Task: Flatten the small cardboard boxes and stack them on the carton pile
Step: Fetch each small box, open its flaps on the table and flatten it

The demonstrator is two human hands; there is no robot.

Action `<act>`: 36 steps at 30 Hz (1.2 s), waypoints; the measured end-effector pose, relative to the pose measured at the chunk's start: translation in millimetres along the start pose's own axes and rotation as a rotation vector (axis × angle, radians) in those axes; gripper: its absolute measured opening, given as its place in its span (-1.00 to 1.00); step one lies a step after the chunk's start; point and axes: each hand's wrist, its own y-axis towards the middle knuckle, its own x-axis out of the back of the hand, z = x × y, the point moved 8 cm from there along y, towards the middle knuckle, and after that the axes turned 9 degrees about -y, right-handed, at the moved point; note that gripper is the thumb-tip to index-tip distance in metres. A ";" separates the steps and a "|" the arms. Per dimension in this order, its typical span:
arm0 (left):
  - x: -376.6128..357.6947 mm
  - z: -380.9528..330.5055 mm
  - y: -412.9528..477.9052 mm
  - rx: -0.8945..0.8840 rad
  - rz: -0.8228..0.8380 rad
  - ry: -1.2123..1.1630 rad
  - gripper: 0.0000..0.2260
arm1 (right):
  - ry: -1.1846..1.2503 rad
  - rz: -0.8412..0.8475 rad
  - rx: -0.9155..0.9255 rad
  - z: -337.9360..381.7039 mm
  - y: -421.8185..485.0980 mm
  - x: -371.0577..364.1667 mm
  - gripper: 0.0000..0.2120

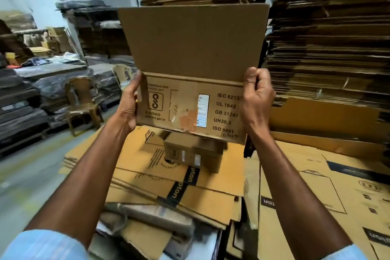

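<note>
Bottom edge: light-blue sleeves [42,247], bare forearms reaching up and forward.
Just past them: crumpled cardboard scraps [147,224] at the near end of the carton pile [211,196], flat yellow-brown sheets with black printed tape.
On top of the pile, centre: more small boxes [190,154], not flattened, blurred, count unclear.
Held in the air above those: small cardboard box [185,107], printed face toward camera (UL 1642, ISO text, white label, torn tape), top flap [190,42] standing straight up.
Left hand [126,105] gripping the box's left edge, fingers hidden behind the panel.
Right hand [256,99] clamped on the right edge, thumb on the front at the flap fold, fingers curled behind.
Right of the pile: another stack of flat printed cartons [316,186].
Further back, left: two plastic chairs [82,99], wrapped stacks [21,95].
Far back and right: tall stacks of flattened cartons [327,48].
</note>
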 end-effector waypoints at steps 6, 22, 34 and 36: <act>4.1 -34.7 -111.8 -0.016 0.022 0.011 -0.40 | 0.119 0.072 -0.029 46.7 -26.2 72.1 -0.70; 69.8 24.7 -379.0 0.188 -0.325 0.003 -0.63 | 0.239 0.556 -0.160 68.3 -149.5 97.6 -0.71; 60.9 38.5 -597.7 0.217 -1.084 0.188 -0.63 | 0.428 0.932 -0.122 79.7 -238.7 85.9 -0.66; 44.4 42.8 -637.2 0.174 -1.203 0.191 -0.62 | 0.462 0.997 -0.105 84.5 -250.7 91.7 -0.67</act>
